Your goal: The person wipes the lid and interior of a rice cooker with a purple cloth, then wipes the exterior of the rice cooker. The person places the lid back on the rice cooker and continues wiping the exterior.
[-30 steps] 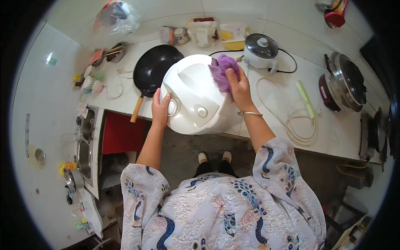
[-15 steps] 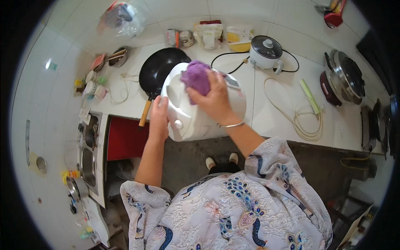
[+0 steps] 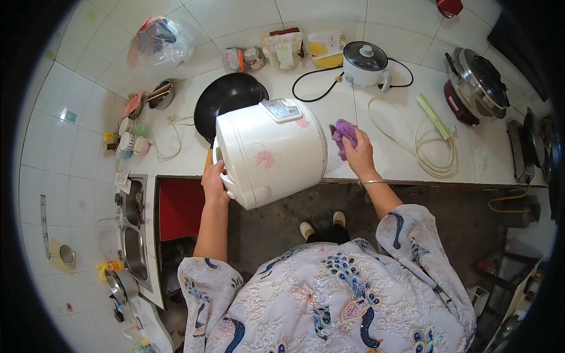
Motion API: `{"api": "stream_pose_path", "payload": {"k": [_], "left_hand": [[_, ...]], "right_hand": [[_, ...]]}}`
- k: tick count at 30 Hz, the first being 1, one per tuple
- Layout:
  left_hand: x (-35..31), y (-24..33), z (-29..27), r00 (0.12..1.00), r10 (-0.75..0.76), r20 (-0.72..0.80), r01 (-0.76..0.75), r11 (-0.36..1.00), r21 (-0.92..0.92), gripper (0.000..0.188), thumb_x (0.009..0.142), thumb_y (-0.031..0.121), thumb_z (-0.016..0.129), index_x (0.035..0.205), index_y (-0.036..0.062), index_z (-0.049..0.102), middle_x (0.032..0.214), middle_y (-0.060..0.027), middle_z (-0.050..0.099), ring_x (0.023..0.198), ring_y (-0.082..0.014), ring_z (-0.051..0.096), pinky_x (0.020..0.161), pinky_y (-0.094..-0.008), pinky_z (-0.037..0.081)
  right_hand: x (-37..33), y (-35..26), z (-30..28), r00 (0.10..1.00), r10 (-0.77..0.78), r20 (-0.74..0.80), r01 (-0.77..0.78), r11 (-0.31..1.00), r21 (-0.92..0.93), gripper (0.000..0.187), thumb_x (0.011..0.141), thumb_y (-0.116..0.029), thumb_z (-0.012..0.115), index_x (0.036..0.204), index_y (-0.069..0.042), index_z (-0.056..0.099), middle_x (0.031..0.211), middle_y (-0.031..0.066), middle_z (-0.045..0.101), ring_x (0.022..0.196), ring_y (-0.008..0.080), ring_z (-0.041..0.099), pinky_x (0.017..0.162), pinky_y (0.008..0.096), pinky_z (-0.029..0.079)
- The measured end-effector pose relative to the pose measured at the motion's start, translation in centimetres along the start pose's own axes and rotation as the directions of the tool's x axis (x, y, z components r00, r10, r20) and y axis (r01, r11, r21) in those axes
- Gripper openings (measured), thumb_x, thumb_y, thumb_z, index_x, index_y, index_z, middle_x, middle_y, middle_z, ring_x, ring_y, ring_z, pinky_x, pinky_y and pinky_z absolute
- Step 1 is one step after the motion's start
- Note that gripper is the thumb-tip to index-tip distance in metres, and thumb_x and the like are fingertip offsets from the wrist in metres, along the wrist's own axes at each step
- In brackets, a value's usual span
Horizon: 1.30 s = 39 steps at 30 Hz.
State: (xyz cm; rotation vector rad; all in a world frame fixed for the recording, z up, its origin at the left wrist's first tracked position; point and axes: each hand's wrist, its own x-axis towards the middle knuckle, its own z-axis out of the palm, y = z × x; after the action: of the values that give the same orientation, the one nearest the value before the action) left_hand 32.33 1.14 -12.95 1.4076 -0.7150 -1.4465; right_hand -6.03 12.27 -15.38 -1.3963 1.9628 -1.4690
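Observation:
A white rice cooker [image 3: 276, 156] with pink flower prints is tipped on its side at the counter's front edge. Its control panel [image 3: 281, 110] faces up and away from me, and its top end points left. My left hand [image 3: 215, 183] grips the cooker at that end, by the handle; some fingers are hidden behind it. Off the cooker's right end, my right hand [image 3: 360, 156] is closed on a bunched purple cloth [image 3: 344, 136], held just apart from the cooker above the counter.
Behind the cooker sits a black wok [image 3: 226, 97]. A small white electric pot [image 3: 365, 62] stands at the back, and a coiled pale cord [image 3: 438, 167] lies to the right. Farther right is a pressure cooker [image 3: 479, 88]. A double sink [image 3: 135, 253] is at left.
My right hand has carried the cloth off the cooker's top end to the right. The cooker has turned so its flowered side shows, with my left hand still at its left end.

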Motion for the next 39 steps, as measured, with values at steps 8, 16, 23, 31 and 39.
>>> {"api": "stream_pose_path", "payload": {"k": [8, 16, 23, 31, 39], "left_hand": [[-4.0, -0.8, 1.8, 0.999, -0.040, 0.002, 0.039, 0.982, -0.187, 0.015, 0.086, 0.006, 0.053, 0.095, -0.0055, 0.056, 0.087, -0.0113, 0.057, 0.080, -0.0244, 0.062, 0.070, -0.0399, 0.055], [-4.3, -1.7, 2.4, 0.998, -0.063, -0.026, 0.055, 0.974, -0.219, 0.010, 0.084, 0.004, 0.057, 0.089, -0.0030, 0.052, 0.084, -0.0095, 0.055, 0.077, -0.0227, 0.060, 0.069, -0.0387, 0.051], [-4.6, -3.1, 1.1, 0.998, -0.053, 0.019, 0.056, 0.981, -0.186, 0.014, 0.083, -0.001, 0.050, 0.095, -0.0038, 0.054, 0.086, -0.0093, 0.056, 0.078, -0.0219, 0.059, 0.068, -0.0377, 0.051], [-4.9, -2.5, 1.1, 0.995, 0.052, 0.084, -0.048, 0.998, -0.046, 0.038, 0.082, -0.001, 0.051, 0.119, -0.0056, 0.049, 0.106, -0.0154, 0.062, 0.090, -0.0227, 0.065, 0.078, -0.0368, 0.055], [-6.5, -2.0, 3.5, 0.988, 0.153, -0.024, -0.150, 0.984, 0.101, 0.043, 0.088, 0.009, 0.060, 0.127, -0.0034, 0.047, 0.112, -0.0146, 0.063, 0.093, -0.0214, 0.066, 0.080, -0.0351, 0.057]], "right_hand": [[-3.3, -16.1, 5.3, 0.804, -0.562, 0.194, 0.574, 0.819, -0.007, 0.049, 0.075, -0.018, 0.072, 0.122, -0.021, 0.062, 0.134, 0.0115, 0.052, 0.127, 0.0310, 0.046, 0.110, 0.0569, 0.026], [-0.3, -10.3, 3.3, 0.903, -0.425, -0.054, 0.428, 0.903, 0.042, 0.023, 0.078, -0.016, 0.069, 0.101, -0.012, 0.070, 0.115, 0.0137, 0.061, 0.105, 0.0315, 0.056, 0.095, 0.0436, 0.041], [-5.9, -14.5, 6.2, 0.776, -0.595, 0.210, 0.603, 0.797, 0.029, 0.035, 0.074, -0.013, 0.070, 0.108, -0.012, 0.067, 0.131, 0.0112, 0.055, 0.127, 0.0328, 0.047, 0.108, 0.0466, 0.034], [-3.7, -7.5, 1.3, 0.860, -0.508, 0.042, 0.508, 0.861, 0.017, 0.036, 0.073, -0.003, 0.067, 0.110, -0.004, 0.063, 0.132, 0.0212, 0.048, 0.123, 0.0430, 0.045, 0.107, 0.0472, 0.036], [6.8, -7.3, 1.0, 0.963, -0.209, 0.168, 0.150, 0.939, 0.310, 0.028, 0.082, -0.010, 0.064, 0.109, 0.000, 0.063, 0.114, 0.0210, 0.060, 0.104, 0.0379, 0.059, 0.093, 0.0397, 0.047]]}}
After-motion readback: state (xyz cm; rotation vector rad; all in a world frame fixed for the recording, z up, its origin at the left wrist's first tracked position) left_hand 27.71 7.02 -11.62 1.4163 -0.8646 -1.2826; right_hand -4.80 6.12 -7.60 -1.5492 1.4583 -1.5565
